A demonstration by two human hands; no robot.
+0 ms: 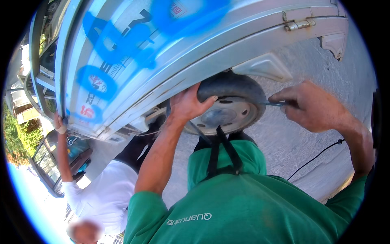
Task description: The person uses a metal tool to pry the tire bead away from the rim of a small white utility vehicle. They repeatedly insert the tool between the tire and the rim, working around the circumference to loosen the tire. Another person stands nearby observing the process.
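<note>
A black tyre [239,86] on a pale metal wheel rim [221,116] stands under the vehicle's side panel, right in front of me. My left hand [187,104] lies against the tyre's left side, thumb stretched out across its sidewall; the panel edge and tyre partly hide its other fingers. My right hand [313,106] is closed round a thin metal bar [274,103], whose far end meets the tyre's right edge near the rim. Another flat metal bar [200,132] slants across the rim's lower left, below my left hand.
The white side panel [170,61], sprayed with blue paint, overhangs the wheel. A metal latch [300,25] sits on its lower edge. At left, a person in a white shirt [101,191] raises a hand to the panel. A black cable [317,156] lies on the concrete ground [292,150].
</note>
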